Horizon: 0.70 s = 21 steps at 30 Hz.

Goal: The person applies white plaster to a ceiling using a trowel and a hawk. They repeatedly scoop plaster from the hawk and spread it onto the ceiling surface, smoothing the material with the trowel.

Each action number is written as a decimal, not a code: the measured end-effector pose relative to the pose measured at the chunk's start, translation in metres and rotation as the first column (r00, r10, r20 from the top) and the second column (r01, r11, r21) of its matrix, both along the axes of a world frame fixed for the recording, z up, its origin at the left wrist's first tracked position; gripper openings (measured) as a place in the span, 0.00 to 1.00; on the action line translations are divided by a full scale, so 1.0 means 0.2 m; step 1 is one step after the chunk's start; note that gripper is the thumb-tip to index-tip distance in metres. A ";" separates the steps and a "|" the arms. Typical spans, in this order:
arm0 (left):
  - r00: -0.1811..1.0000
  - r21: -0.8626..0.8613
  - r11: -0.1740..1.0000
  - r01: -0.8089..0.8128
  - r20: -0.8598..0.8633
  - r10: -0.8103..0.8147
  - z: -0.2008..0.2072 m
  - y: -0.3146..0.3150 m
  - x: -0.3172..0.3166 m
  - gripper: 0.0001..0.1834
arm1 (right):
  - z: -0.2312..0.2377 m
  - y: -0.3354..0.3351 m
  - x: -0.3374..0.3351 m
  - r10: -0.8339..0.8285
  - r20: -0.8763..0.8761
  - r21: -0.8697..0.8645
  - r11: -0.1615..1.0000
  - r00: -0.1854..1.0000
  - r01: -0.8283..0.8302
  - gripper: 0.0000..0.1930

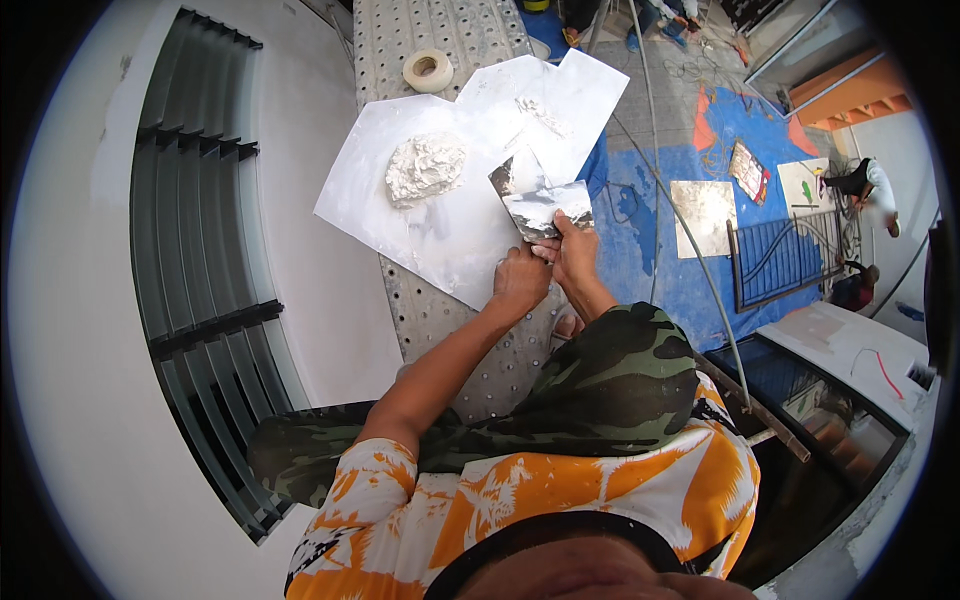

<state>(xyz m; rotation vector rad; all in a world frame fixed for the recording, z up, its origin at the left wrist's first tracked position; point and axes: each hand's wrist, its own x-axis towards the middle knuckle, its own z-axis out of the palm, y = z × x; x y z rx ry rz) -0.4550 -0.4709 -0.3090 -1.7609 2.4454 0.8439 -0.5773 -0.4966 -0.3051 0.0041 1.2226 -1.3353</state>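
My right hand [574, 250] grips a broad flat metal scraper [560, 204], its thumb pressed on the face, which carries smears of white paste. Close beside it my left hand [522, 278] is closed, knuckles up, at the lower end of a second scraper [514, 174]; that one's blade is partly covered by the first, and its handle is hidden. Both blades are over a white board [352, 178] with an uneven outline. A heap of white putty [424, 168] sits on the board left of my hands, and thin streaks of paste mark its surface.
The board lies on a perforated metal plank [440, 30], with a tape roll [428, 71] beyond it. A louvred window [190, 220] is in the left wall. Far below right, blue sheeting [690, 300] holds a metal grille [788, 262]; other people [878, 190] are there. A cable [690, 220] hangs nearby.
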 end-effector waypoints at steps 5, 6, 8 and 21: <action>0.995 0.109 0.994 0.026 0.096 -0.037 -0.08 0.01 -0.03 0.13 | -0.07 -0.04 0.10 0.068 -0.112 0.155 0.987 0.991 -0.050 0.14; 0.997 0.085 0.996 0.009 0.071 -0.015 -0.09 0.01 -0.03 0.14 | -0.09 -0.05 0.10 0.093 -0.149 0.156 0.985 0.984 -0.070 0.14; 0.999 0.128 0.992 0.005 0.050 -0.011 -0.08 0.00 -0.01 0.15 | -0.12 -0.05 0.10 0.107 -0.213 0.189 0.980 0.971 -0.066 0.14; 0.980 0.186 0.969 0.162 0.081 -0.179 0.09 -0.11 0.06 0.59 | -0.05 -0.43 0.03 -0.051 -0.243 0.035 0.997 0.969 0.062 0.11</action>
